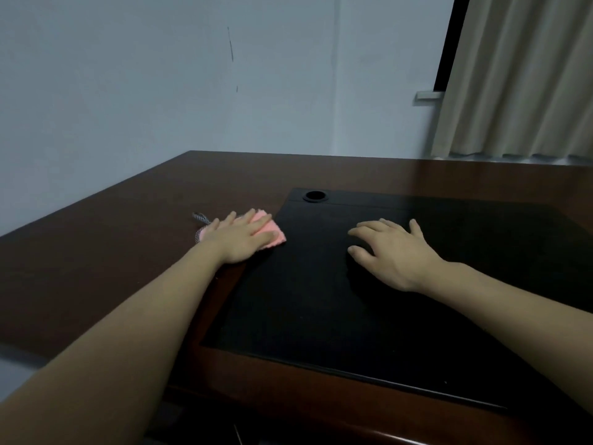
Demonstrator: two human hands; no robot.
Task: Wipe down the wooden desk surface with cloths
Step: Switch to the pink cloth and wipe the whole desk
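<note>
Cloth (272,234) looking soft and light, I'm pressing it flat under left hand (239,237), right hand (390,252) spread empty on worktop (128,220).

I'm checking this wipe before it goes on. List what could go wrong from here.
1. The left hand presses flat on the pink cloth at the black inlay edge; the cloth may catch there.
2. The right hand rests bare on the inlay and may smudge it.
3. The cable hole lies just ahead; a corner could snag.

The wooden desk (128,226) is showing a glossy brown finish; its inset black pad (321,300) is looking matt; the pink cloth (272,234) beside that pad is looking fluffy.
</note>
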